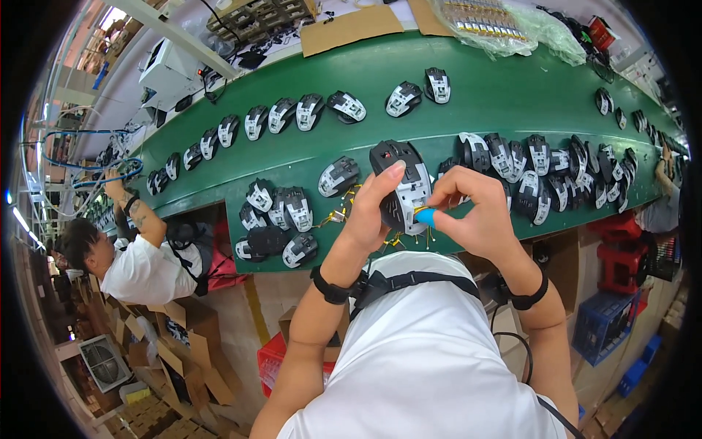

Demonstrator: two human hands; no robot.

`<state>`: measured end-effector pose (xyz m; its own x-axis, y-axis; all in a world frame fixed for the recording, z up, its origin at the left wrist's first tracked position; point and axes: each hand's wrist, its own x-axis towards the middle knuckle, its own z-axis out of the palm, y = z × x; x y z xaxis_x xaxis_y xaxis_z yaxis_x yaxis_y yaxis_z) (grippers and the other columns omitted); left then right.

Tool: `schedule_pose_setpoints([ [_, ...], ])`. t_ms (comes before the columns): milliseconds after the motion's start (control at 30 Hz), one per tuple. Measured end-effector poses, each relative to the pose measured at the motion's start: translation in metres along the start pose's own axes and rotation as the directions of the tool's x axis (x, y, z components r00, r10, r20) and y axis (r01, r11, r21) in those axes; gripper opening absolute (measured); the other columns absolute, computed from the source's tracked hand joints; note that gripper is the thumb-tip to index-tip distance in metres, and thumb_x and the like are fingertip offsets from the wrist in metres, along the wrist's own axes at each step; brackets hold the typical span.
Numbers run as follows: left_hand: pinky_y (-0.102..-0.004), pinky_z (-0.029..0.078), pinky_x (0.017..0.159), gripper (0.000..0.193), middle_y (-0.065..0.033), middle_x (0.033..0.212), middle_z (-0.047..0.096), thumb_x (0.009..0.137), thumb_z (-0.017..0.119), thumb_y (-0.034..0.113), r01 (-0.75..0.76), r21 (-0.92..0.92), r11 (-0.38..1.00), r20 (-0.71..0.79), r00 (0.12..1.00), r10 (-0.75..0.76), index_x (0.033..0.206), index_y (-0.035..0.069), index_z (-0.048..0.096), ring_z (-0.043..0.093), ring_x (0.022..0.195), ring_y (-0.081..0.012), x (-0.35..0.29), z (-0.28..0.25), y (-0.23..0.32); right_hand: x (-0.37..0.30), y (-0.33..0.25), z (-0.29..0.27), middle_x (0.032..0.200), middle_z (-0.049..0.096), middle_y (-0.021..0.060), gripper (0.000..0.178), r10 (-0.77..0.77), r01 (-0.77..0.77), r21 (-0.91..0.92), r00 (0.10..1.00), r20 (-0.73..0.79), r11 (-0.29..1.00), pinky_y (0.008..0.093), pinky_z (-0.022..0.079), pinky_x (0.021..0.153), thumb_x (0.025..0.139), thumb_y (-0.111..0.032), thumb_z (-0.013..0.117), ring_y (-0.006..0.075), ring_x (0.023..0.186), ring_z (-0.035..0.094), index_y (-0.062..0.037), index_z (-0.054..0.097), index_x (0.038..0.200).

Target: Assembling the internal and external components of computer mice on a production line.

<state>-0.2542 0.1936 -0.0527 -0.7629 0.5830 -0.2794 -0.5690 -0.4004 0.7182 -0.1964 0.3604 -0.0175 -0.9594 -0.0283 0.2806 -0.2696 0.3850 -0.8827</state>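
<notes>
My left hand (371, 212) holds a black and white computer mouse shell (401, 186) upside down over the near edge of the green conveyor belt (497, 99), thumb on its top. My right hand (475, 208) pinches a small blue-tipped tool (425, 216) against the shell's lower side. Small yellow parts (395, 240) lie on the belt under my hands. Both wrists wear black bands.
Several mouse shells lie in rows along the belt, with clusters at left (281, 219) and right (556, 175). A person in a white shirt (146, 267) works at the left. Cardboard sheets (351, 28), clear bags, a red crate (272, 360) and blue crates (603, 325) surround the line.
</notes>
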Motion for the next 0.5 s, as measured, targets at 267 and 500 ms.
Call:
schedule_pose_setpoints([
  [267, -0.0326, 0.052, 0.081, 0.046, -0.0112, 0.103, 0.065, 0.095, 0.043, 0.039, 0.063, -0.039, 0.997, 0.01, 0.998, -0.062, 0.12, 0.001, 0.053, 0.064, 0.091, -0.0192, 0.002, 0.004, -0.009, -0.02, 0.003, -0.003, 0.079, 0.063, 0.0073, 0.022, -0.157, 0.152, -0.145, 0.987, -0.019, 0.978, 0.0302, 0.052, 0.061, 0.065, 0.004, 0.069, 0.0205, 0.066, 0.063, -0.0037, 0.068, 0.086],
  [500, -0.0359, 0.054, 0.077, 0.044, -0.011, 0.097, 0.065, 0.096, 0.043, 0.039, 0.037, -0.199, 0.979, 0.002, 0.999, -0.037, 0.114, 0.002, 0.056, 0.066, 0.087, -0.0224, 0.003, 0.006, -0.007, -0.021, 0.004, 0.004, 0.081, 0.063, 0.0076, 0.025, -0.276, 0.258, -0.304, 0.961, -0.018, 0.917, 0.0313, 0.053, 0.061, 0.064, 0.004, 0.068, 0.0234, 0.068, 0.063, -0.0056, 0.069, 0.088],
])
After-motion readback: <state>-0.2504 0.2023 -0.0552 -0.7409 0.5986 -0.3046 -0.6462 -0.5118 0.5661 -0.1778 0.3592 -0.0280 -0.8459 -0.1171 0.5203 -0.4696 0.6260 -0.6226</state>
